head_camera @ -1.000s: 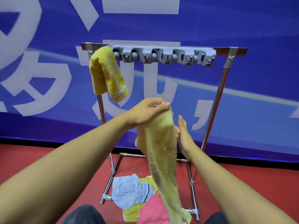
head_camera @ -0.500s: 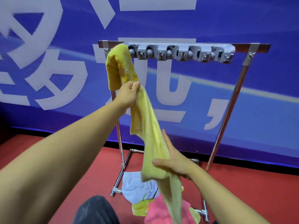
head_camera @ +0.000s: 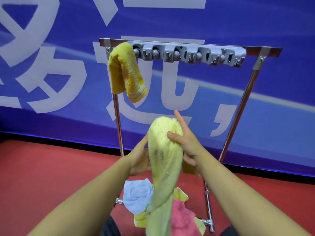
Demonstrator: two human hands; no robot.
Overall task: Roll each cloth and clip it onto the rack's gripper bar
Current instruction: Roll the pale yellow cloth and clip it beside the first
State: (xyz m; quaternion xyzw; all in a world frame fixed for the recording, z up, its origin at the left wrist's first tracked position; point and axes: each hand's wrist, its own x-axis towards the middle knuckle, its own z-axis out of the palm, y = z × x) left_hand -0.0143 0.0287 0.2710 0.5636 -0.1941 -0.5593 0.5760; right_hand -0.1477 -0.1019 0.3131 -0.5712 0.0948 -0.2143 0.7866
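Note:
A pale yellow cloth hangs twisted lengthwise between my two hands, its top end bunched at chest height and its tail trailing down to the floor pile. My left hand presses against its left side, mostly hidden behind it. My right hand grips its right side, thumb across the front and index finger pointing up. Above stands the metal rack with its grey gripper bar. A darker yellow cloth hangs folded from the bar's leftmost clip.
On the red floor under the rack lie a light blue cloth, a pink cloth and a yellow cloth. A blue banner wall with white characters stands right behind the rack. The bar's other clips hold nothing.
My left hand came down from near the hanging cloth to meet my right hand, which rose. The pale yellow cloth is now bunched and twisted between both hands.

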